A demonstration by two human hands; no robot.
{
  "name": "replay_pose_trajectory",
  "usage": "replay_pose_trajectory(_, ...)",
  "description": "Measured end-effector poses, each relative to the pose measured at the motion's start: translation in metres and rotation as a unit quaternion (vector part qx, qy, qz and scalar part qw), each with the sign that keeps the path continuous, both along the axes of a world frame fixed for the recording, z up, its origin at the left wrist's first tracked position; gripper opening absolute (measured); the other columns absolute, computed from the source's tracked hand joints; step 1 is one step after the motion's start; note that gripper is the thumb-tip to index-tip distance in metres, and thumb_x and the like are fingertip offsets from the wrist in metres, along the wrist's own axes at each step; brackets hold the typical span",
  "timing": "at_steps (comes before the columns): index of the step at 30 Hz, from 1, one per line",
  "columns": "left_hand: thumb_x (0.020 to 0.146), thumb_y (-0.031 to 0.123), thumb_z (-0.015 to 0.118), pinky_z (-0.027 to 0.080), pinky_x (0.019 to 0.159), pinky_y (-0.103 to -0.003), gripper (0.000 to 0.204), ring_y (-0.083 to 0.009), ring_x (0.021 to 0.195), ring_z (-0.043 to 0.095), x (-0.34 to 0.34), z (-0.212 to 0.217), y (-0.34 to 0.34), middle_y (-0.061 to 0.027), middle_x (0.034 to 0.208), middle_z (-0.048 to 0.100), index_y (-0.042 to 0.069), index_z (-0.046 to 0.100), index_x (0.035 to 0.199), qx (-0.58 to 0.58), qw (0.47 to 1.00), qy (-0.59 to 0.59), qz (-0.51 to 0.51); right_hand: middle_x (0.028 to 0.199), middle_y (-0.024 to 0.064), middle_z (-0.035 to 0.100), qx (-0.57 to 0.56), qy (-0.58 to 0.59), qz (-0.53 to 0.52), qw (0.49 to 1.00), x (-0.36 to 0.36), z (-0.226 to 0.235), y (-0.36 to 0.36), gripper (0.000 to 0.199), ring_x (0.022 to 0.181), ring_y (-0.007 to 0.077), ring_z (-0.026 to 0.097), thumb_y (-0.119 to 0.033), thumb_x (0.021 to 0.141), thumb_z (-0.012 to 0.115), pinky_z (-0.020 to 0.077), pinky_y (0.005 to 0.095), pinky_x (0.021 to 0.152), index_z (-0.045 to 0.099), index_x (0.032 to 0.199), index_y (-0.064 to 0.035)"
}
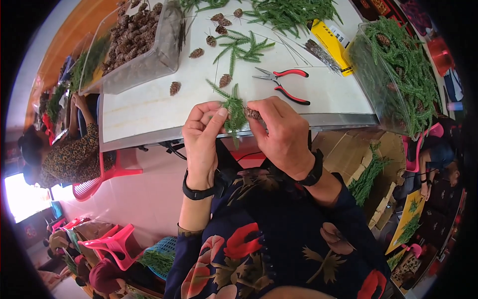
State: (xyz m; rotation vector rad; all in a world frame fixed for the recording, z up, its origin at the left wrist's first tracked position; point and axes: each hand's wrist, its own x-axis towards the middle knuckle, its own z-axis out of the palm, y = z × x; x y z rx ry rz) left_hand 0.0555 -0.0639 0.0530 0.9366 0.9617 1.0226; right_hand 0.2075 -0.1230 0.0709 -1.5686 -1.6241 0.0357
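- A green sprig point(236, 112) is held up just over the near edge of the white surface point(134, 117), its tip toward 11 o'clock.
- From its 8 o'clock, the left hand point(200, 137) has its grip closed, thumb against fingers, on the sprig's side.
- At its 3 o'clock is a brown pine cone point(253, 114); the right hand point(285, 137) has its grip closed on it between thumb and forefinger. Whether cone and sprig are joined cannot be told.
- Near the sprig, between 11 and 12 o'clock, lies a loose cone point(225, 80).
- At 2 o'clock, red-and-black pliers point(292, 92) lie with handles spread; farther out that way is a yellow packet point(329, 45).
- At 12 o'clock lies a branched sprig point(241, 50); at 1 o'clock, a greenery heap point(294, 14).
- At 10 o'clock stands a clear bin point(162, 65) of cones.
- Toward 3 o'clock, another bin point(371, 87) brims with greenery.
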Motion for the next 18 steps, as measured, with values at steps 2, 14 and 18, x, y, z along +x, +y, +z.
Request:
replay_pose_trajectory(2, 0.092, 0.008, 0.066, 0.046, 0.062, -0.019, 0.011, -0.0037, 0.065, 0.054, 0.001, 0.001, -0.001, -0.0013, 0.083, 0.066, 0.000, 0.066, 0.099, -0.052, 0.997, -0.056, -0.005, 0.083, 0.0076, 0.062, 0.007, -0.008, -0.005, 1.000, 0.000, -0.003, 0.000, 0.030, 0.070, 0.0256, 0.064, 0.003, 0.071, 0.073, 0.0496, 0.0334, 0.057, 0.061, 0.097, -0.0067)
replay_pose_trajectory(14, 0.093, 0.008, 0.063, 0.053, 0.064, -0.021, 0.014, -0.0068, 0.065, 0.060, -0.008, -0.002, 0.000, -0.0040, 0.086, 0.069, -0.002, 0.065, 0.102, -0.150, 0.982, -0.098, -0.064, 0.086, 0.0081, 0.063, 0.084, 0.049, 0.039, 0.994, -0.001, -0.022, 0.001, 0.035, 0.068, 0.0230, 0.064, 0.008, 0.070, 0.075, 0.0509, 0.0314, 0.054, 0.065, 0.100, -0.0056)
replay_pose_trajectory(18, 0.093, 0.009, 0.063, 0.053, 0.065, -0.022, 0.016, -0.0094, 0.071, 0.065, -0.010, 0.002, 0.001, -0.0050, 0.088, 0.069, -0.003, 0.065, 0.103, -0.193, 0.974, -0.099, -0.061, 0.086, 0.0077, 0.063, 0.080, 0.057, 0.047, 0.994, 0.000, -0.023, 0.003, 0.034, 0.067, 0.0219, 0.064, 0.008, 0.070, 0.076, 0.0509, 0.0312, 0.054, 0.066, 0.099, -0.0054)
